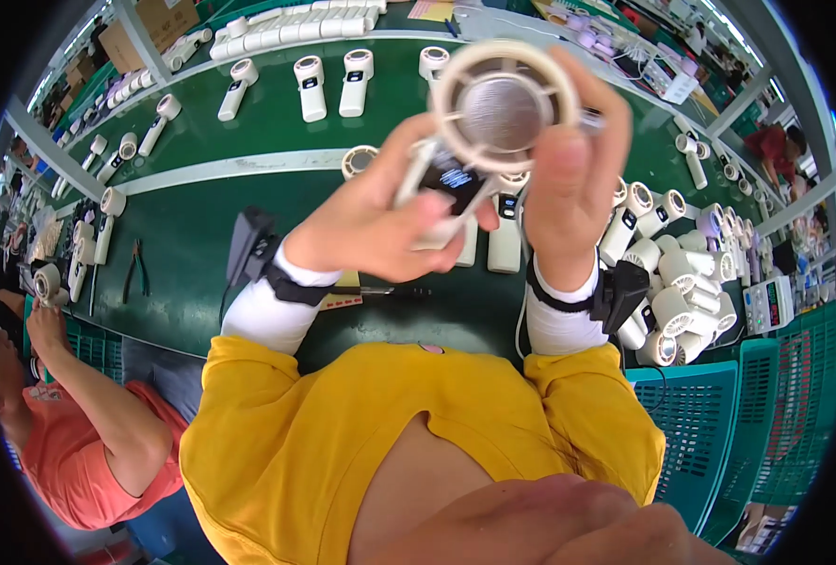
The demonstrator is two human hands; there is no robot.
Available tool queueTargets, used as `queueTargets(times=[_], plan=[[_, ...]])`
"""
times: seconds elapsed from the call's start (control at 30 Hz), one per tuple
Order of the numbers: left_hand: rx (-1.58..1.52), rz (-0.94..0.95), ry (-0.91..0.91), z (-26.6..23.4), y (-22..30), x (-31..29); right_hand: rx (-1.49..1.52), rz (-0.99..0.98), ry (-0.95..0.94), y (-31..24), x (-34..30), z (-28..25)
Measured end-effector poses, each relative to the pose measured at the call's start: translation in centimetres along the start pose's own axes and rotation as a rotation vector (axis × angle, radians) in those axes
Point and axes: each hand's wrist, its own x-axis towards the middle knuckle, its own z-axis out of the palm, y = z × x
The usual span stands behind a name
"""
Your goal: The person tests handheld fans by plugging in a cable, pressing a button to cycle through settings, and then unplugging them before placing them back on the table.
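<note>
Handheld fan (pixel 493 122) raised close to the camera above the green table (pixel 192 235): left hand (pixel 380 226) clasps its handle (dark screen facing up), right hand (pixel 569 160) pinches the round head; more fans (pixel 672 301) lie piled at right.

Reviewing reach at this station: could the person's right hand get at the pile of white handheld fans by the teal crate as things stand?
Probably not right away: the right hand is gripping the raised fan together with the left hand. The pile lies uncovered just beside the right wrist.
</note>
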Motion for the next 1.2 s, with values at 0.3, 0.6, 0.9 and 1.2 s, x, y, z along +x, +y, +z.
queueTargets(times=[0.3, 0.6, 0.9, 1.2], plan=[[0.636, 1.003, 0.406, 5.5, 4.5, -6.5, -0.244, 0.077, -0.437, -1.9, 0.7, -1.0], [0.529, 0.812, 0.453, 5.5, 7.1, -6.2, -0.161, 0.118, -0.505, -3.2, 0.8, -0.5], [0.012, -0.051, 0.275, 3.3, 5.2, -1.2, 0.241, 0.539, -0.359, -4.1, 0.5, -0.9], [-0.011, 0.007, 0.107, 2.1, 4.2, -1.1, 0.123, 0.535, -0.633, -4.6, 1.1, -2.1]])
